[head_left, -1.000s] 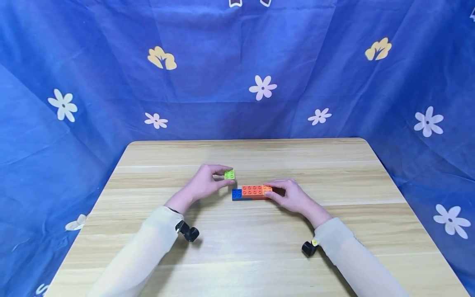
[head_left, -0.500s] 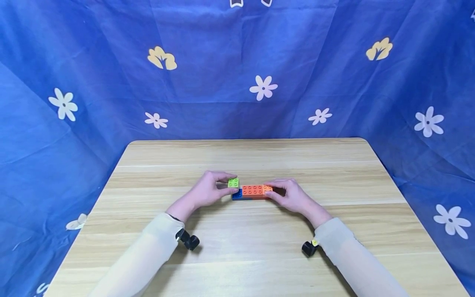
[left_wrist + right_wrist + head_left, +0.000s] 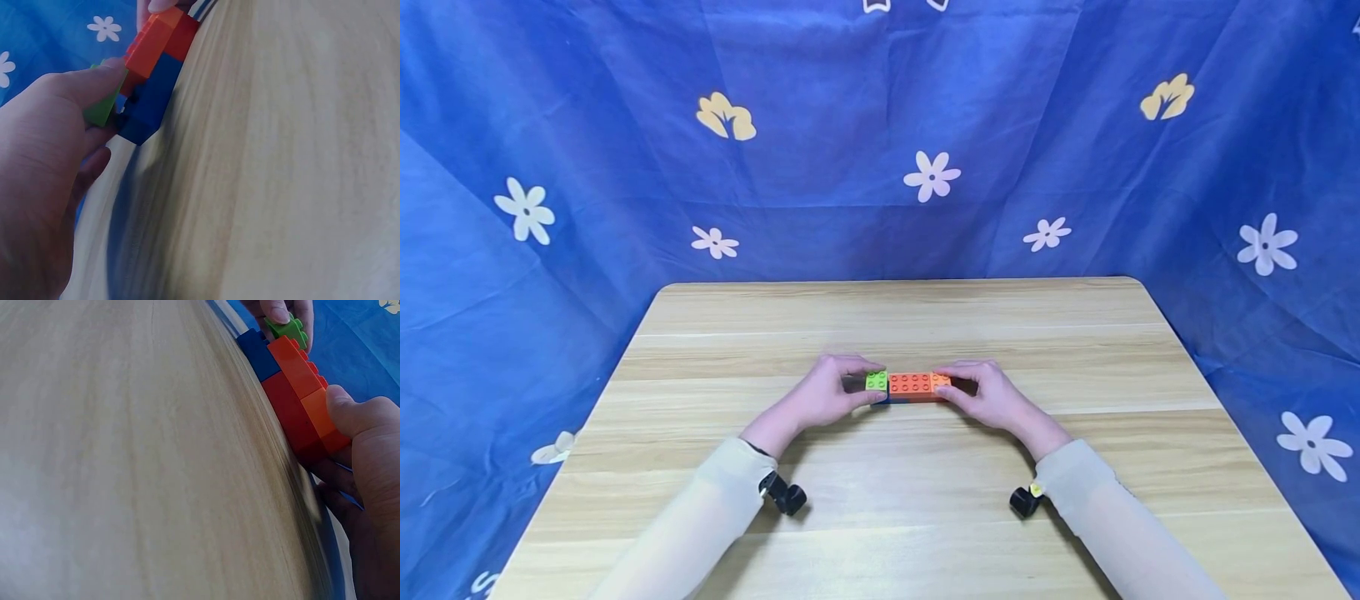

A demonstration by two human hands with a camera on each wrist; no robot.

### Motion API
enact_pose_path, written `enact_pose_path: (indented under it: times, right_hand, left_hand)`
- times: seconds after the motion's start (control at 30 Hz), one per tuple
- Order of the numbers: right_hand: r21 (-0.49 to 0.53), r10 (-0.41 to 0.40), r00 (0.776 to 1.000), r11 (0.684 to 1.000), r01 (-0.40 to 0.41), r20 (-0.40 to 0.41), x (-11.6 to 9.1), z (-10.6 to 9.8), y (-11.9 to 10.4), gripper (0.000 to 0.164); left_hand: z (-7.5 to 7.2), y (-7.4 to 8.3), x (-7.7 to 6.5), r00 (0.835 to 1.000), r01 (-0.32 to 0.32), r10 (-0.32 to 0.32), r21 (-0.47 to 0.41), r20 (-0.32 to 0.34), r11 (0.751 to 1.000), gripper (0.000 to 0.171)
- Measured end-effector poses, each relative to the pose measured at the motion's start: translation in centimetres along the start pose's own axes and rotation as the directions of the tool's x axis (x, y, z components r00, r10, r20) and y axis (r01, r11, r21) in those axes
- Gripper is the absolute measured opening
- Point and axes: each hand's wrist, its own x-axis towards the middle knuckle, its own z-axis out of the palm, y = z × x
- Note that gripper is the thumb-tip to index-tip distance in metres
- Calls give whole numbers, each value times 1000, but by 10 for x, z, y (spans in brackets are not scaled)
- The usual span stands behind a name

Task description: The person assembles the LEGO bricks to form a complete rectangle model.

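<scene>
My left hand (image 3: 829, 392) pinches a lime-green toy building brick (image 3: 876, 381) between thumb and fingers. It sits over the bare left end of a blue brick (image 3: 150, 103); the left wrist view shows a gap above the blue studs. The blue brick and a dark red brick (image 3: 292, 419) lie end to end as the bottom layer. On top of them is a longer red-orange brick (image 3: 910, 383), with a small orange brick (image 3: 321, 414) at its right end. My right hand (image 3: 991, 398) grips that right end, thumb on the near side.
The brick assembly stands on a wood-grain table (image 3: 880, 517) near its middle. Behind the table hangs a blue cloth (image 3: 820, 125) with flower prints. Each wrist carries a small black camera mount, the left one (image 3: 786, 493) close over the tabletop.
My left hand has brought the green brick right and toward me, from beyond the assembly to over the blue brick's left end. The right hand keeps its grip in place.
</scene>
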Motion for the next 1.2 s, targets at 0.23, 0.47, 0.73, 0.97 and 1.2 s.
enact_pose_path:
  times: [0.23, 0.47, 0.73, 0.97, 1.2]
  right_hand:
    - [4, -4, 1000, 1000, 4, 2, 0, 2, 1, 41]
    - [19, 2, 1000, 1000, -2, 8, 0, 3, 1, 43]
    - [16, -2, 1000, 1000, 2, -3, -1, 5, 2, 42]
    - [40, -8, 1000, 999, 9, -10, -5, 3, 3, 41]
    - [37, 0, 1000, 999, 0, 0, -4, 1, 4, 41]
  left_hand:
    - [5, 0, -3, 1000, -18, 18, 15, -12, 1000, 49]
    - [10, -4, -4, 999, -35, 36, 35, -30, 999, 48]
    - [13, -7, -3, 996, -79, 82, 63, -41, 995, 46]
    - [21, -6, -1, 994, -93, 95, 39, -48, 995, 43]
    - [25, -5, -2, 997, -48, 46, -22, -62, 999, 43]
